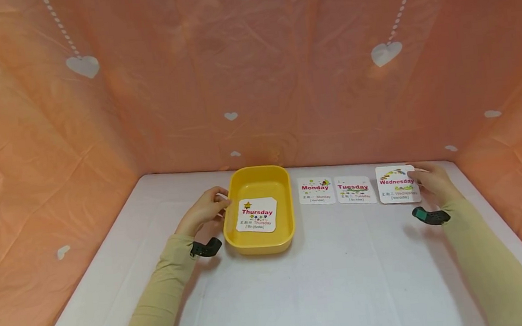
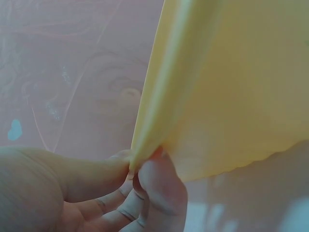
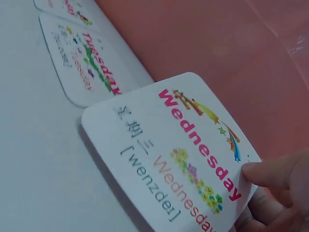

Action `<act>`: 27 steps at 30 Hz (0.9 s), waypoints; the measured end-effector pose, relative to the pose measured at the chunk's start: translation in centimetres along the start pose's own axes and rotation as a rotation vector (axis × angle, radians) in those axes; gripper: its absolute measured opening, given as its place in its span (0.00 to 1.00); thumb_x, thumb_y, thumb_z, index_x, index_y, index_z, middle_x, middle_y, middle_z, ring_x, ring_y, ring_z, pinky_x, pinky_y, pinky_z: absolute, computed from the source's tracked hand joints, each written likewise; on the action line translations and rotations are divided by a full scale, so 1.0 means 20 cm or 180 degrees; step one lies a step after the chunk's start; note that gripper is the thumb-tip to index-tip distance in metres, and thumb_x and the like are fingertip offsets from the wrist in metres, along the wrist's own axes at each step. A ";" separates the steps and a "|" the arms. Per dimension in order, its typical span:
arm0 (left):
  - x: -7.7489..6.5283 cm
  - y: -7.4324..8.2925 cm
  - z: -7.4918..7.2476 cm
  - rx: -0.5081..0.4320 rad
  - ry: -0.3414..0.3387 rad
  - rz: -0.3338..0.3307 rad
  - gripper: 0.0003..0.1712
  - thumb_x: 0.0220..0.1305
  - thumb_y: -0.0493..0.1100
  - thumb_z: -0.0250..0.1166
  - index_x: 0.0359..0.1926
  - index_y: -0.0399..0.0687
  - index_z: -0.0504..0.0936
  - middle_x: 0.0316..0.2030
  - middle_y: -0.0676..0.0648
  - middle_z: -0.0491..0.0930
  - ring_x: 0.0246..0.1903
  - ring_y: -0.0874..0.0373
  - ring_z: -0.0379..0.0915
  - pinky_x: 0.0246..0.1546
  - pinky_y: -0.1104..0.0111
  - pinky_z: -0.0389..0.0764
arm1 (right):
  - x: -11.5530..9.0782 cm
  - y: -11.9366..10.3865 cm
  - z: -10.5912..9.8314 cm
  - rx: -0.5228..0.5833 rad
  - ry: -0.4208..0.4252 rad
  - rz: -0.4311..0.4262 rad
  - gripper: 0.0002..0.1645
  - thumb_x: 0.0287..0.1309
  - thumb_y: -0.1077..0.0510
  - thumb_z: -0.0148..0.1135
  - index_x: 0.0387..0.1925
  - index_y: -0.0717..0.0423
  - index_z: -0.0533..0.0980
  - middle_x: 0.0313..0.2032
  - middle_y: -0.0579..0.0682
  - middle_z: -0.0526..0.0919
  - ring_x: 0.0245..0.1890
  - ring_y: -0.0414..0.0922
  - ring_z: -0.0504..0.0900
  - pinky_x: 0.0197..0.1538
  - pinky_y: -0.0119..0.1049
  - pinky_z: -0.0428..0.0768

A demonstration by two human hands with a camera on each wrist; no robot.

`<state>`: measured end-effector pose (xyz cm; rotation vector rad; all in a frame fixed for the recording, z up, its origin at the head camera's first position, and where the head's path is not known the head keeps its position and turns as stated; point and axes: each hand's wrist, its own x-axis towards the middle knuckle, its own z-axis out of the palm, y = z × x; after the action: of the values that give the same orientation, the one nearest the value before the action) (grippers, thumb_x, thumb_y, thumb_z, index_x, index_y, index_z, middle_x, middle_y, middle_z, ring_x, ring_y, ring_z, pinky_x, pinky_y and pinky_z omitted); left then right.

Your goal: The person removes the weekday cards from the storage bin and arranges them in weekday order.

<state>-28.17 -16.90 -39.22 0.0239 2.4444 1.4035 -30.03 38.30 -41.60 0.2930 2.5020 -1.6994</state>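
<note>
Tan sleeves (image 1: 154, 304) led up to both hands. Thumb and finger together, the left hand (image 1: 203, 210) pinched the rim of a yellow tray (image 1: 263, 248) just right of it, Thursday card (image 1: 256, 216) inside. The right hand (image 1: 435, 183) pinched the Wednesday card (image 1: 397, 185) by its edge; left of that hand, Tuesday (image 1: 355, 190) and, farther off, Monday (image 1: 316, 190) lay on the desk (image 1: 338, 281).
</note>
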 end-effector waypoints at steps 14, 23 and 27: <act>-0.01 -0.01 0.02 -0.0006 0.0026 -0.0009 0.19 0.71 0.39 0.55 0.59 0.36 0.66 0.37 0.38 0.76 0.28 0.52 0.75 0.29 0.61 0.80 | 0.03 0.07 -0.02 -0.0421 -0.0154 0.0016 0.36 0.68 0.61 0.50 0.70 0.70 0.50 0.63 0.72 0.61 0.41 0.40 0.74 0.38 0.25 0.76; 0.00 0.00 0.01 -0.0037 0.0026 -0.0021 0.19 0.71 0.40 0.55 0.58 0.37 0.66 0.37 0.38 0.76 0.28 0.52 0.75 0.28 0.61 0.79 | 0.00 0.08 -0.02 -0.0248 0.0106 -0.0054 0.36 0.63 0.61 0.58 0.66 0.74 0.56 0.44 0.57 0.74 0.33 0.34 0.76 0.36 0.26 0.77; 0.00 0.00 0.01 -0.0025 0.0030 -0.0006 0.19 0.71 0.40 0.55 0.58 0.36 0.66 0.36 0.39 0.76 0.28 0.52 0.75 0.27 0.63 0.78 | 0.00 0.07 -0.01 -0.0219 0.0216 0.0026 0.35 0.63 0.61 0.59 0.66 0.71 0.59 0.44 0.55 0.74 0.35 0.36 0.75 0.36 0.25 0.77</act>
<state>-28.11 -16.78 -39.35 0.0131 2.4459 1.4154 -29.74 38.91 -42.84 0.3599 2.5969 -1.6229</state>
